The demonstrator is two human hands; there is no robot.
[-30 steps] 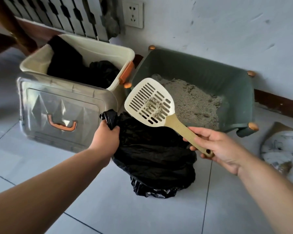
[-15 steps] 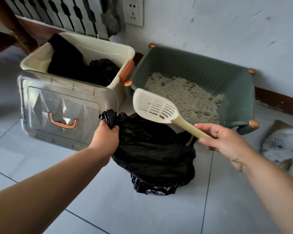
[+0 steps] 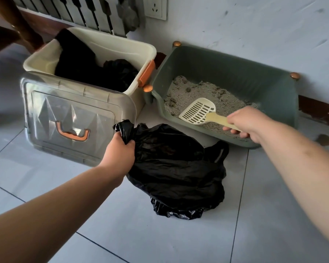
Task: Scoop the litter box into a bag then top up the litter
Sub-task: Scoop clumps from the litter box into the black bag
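A green litter box (image 3: 254, 82) with grey litter (image 3: 222, 99) stands against the wall at the right. My right hand (image 3: 245, 123) grips the tan handle of a cream slotted scoop (image 3: 198, 112), whose head lies low over the litter near the box's front edge. A black plastic bag (image 3: 179, 168) slumps on the floor tiles in front of the box. My left hand (image 3: 120, 150) grips the bag's bunched left rim and holds it up.
A cream storage bin (image 3: 122, 48) with orange latches, holding black bags, stands left of the litter box. Its clear lid (image 3: 70, 114) with an orange handle leans against the bin's front. A wall socket (image 3: 156, 6) and slatted panel are behind. Something pale lies at the far right.
The scoop has swung from above the bag back down into the litter box, now without clumps. My left hand keeps its hold on the bag rim.
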